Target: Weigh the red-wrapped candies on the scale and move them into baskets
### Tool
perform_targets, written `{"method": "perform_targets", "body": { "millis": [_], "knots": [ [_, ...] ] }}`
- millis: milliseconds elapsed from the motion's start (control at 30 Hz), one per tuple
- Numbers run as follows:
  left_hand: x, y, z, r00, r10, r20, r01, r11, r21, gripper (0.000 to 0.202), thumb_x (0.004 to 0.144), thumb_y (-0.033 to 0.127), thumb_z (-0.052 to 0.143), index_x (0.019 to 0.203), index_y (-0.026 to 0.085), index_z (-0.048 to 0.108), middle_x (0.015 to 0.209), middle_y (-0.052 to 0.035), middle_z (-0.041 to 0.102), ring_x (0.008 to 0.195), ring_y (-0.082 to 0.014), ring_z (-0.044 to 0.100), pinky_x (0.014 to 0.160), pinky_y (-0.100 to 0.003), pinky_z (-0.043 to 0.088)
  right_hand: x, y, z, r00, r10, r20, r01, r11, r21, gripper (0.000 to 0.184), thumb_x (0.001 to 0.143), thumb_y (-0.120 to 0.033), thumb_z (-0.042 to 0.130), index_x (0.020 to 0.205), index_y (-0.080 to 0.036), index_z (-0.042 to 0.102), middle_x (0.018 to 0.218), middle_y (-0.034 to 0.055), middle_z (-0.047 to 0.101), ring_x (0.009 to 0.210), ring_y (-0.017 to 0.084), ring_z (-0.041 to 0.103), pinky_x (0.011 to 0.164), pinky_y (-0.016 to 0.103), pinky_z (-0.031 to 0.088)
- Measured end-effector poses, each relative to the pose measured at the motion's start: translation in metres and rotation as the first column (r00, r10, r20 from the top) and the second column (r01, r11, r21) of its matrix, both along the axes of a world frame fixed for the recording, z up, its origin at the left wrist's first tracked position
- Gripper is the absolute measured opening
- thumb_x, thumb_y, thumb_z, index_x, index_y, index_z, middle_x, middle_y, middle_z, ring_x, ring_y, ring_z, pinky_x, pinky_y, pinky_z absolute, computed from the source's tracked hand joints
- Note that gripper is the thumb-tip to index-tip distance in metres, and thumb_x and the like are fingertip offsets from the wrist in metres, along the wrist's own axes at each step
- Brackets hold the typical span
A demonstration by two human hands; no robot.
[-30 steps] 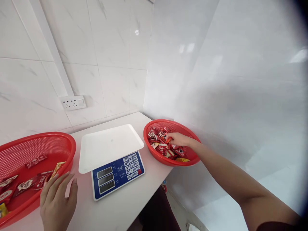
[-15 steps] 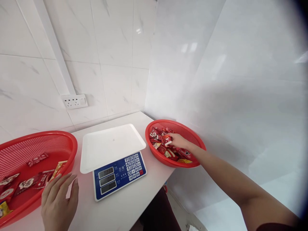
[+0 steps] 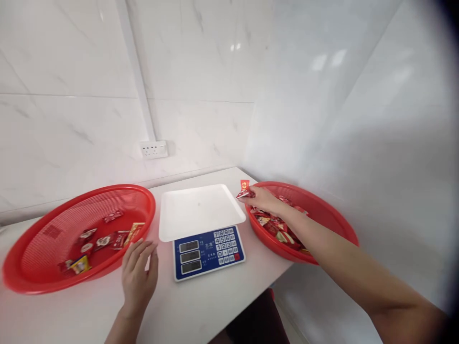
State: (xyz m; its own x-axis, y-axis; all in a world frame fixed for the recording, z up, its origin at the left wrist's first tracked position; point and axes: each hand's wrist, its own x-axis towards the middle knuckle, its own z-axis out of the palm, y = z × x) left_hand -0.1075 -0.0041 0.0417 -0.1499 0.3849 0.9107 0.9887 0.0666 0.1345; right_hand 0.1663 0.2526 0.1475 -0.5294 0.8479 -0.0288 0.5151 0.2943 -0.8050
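My right hand is closed on red snack packets, just above the left rim of the right-hand red basket. Many red wrapped snacks lie in that basket beneath my arm. My left hand, empty with its fingers apart and slightly curled, hovers by the near right rim of the left red basket. Between the baskets stands a digital scale with a bare white weighing tray. Its display digits are too faint to read.
Several packets, red and yellow, are scattered in the left basket, including a yellow one. The white table meets the tiled walls behind and to the right. A wall socket sits above the table.
My right hand has lifted out of the right basket's pile with packets and moved toward the scale. The view has swung left, bringing more of the left basket into sight. My left hand stays open.
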Motion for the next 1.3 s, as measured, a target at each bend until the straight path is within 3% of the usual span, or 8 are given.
{"method": "perform_targets", "body": {
  "millis": [200, 367, 533, 733, 967, 1133, 1300],
  "knots": [
    [0.002, -0.006, 0.002, 0.999, -0.009, 0.033, 0.01, 1.0, -0.024, 0.016, 0.082, 0.012, 0.052, 0.093, 0.02, 0.06, 0.089, -0.0069, 0.067, 0.095, -0.0222, 0.06, 0.086, -0.041, 0.048, -0.092, -0.015, -0.007, 0.985, 0.164, 0.055, -0.164, 0.986, -0.008, 0.04, 0.062, -0.054, 0.071, 0.074, -0.018, 0.057, 0.073, 0.0052, 0.062, 0.058, 0.016, 0.057, 0.039, 0.024, 0.047],
    [0.002, -0.006, 0.002, 0.998, -0.006, 0.057, 0.007, 1.0, -0.013, 0.017, 0.082, 0.011, 0.052, 0.094, 0.02, 0.06, 0.09, -0.007, 0.067, 0.095, -0.0222, 0.059, 0.084, -0.04, 0.048, -0.113, -0.018, -0.013, 0.972, 0.228, 0.054, -0.226, 0.973, -0.034, 0.038, 0.063, -0.053, 0.07, 0.073, -0.018, 0.059, 0.076, 0.0053, 0.063, 0.066, 0.016, 0.057, 0.042, 0.021, 0.048],
    [0.005, -0.005, 0.003, 0.997, -0.028, 0.071, 0.03, 0.999, -0.033, 0.017, 0.083, 0.01, 0.051, 0.093, 0.02, 0.059, 0.09, -0.0069, 0.067, 0.095, -0.0218, 0.059, 0.084, -0.039, 0.048, -0.112, -0.019, -0.011, 0.978, 0.209, 0.01, -0.207, 0.974, -0.088, 0.031, 0.072, -0.046, 0.065, 0.081, -0.017, 0.059, 0.087, 0.0081, 0.062, 0.067, 0.014, 0.058, 0.045, 0.021, 0.05],
    [0.007, -0.004, 0.003, 0.998, -0.035, 0.057, 0.037, 0.999, -0.034, 0.017, 0.082, 0.009, 0.051, 0.095, 0.018, 0.059, 0.09, -0.0083, 0.066, 0.096, -0.0222, 0.058, 0.083, -0.039, 0.048, -0.108, -0.016, -0.007, 0.992, 0.094, -0.081, -0.106, 0.983, -0.148, 0.029, 0.082, -0.04, 0.055, 0.1, -0.017, 0.055, 0.1, 0.0103, 0.057, 0.077, 0.015, 0.058, 0.056, 0.025, 0.055],
    [0.004, -0.003, -0.001, 0.999, -0.044, 0.025, 0.044, 0.999, -0.011, 0.015, 0.083, 0.01, 0.051, 0.093, 0.017, 0.06, 0.088, -0.0082, 0.067, 0.092, -0.0217, 0.059, 0.08, -0.037, 0.048, -0.103, -0.01, -0.009, 0.989, 0.026, -0.146, -0.048, 0.988, -0.15, 0.045, 0.085, -0.041, 0.052, 0.122, -0.016, 0.047, 0.12, 0.0144, 0.053, 0.093, 0.018, 0.06, 0.08, 0.032, 0.052],
    [0.002, -0.001, -0.001, 0.999, -0.035, 0.032, 0.035, 0.999, -0.013, 0.016, 0.084, 0.012, 0.051, 0.094, 0.018, 0.061, 0.088, -0.0078, 0.067, 0.091, -0.0215, 0.06, 0.08, -0.037, 0.048, -0.094, -0.008, -0.005, 0.989, 0.07, -0.127, -0.077, 0.996, -0.051, 0.053, 0.086, -0.046, 0.047, 0.131, -0.02, 0.039, 0.135, 0.015, 0.044, 0.12, 0.021, 0.047, 0.093, 0.036, 0.044],
    [0.002, -0.001, 0.0, 0.999, -0.044, 0.03, 0.044, 0.999, 0.003, 0.014, 0.083, 0.012, 0.053, 0.094, 0.016, 0.061, 0.088, -0.0095, 0.066, 0.091, -0.0229, 0.059, 0.082, -0.039, 0.047, -0.043, 0.009, 0.005, 0.995, 0.097, 0.04, -0.101, 0.985, 0.139, 0.043, 0.085, -0.034, 0.052, 0.125, -0.018, 0.046, 0.133, 0.0119, 0.048, 0.122, 0.02, 0.044, 0.1, 0.033, 0.036]
  ]
}}
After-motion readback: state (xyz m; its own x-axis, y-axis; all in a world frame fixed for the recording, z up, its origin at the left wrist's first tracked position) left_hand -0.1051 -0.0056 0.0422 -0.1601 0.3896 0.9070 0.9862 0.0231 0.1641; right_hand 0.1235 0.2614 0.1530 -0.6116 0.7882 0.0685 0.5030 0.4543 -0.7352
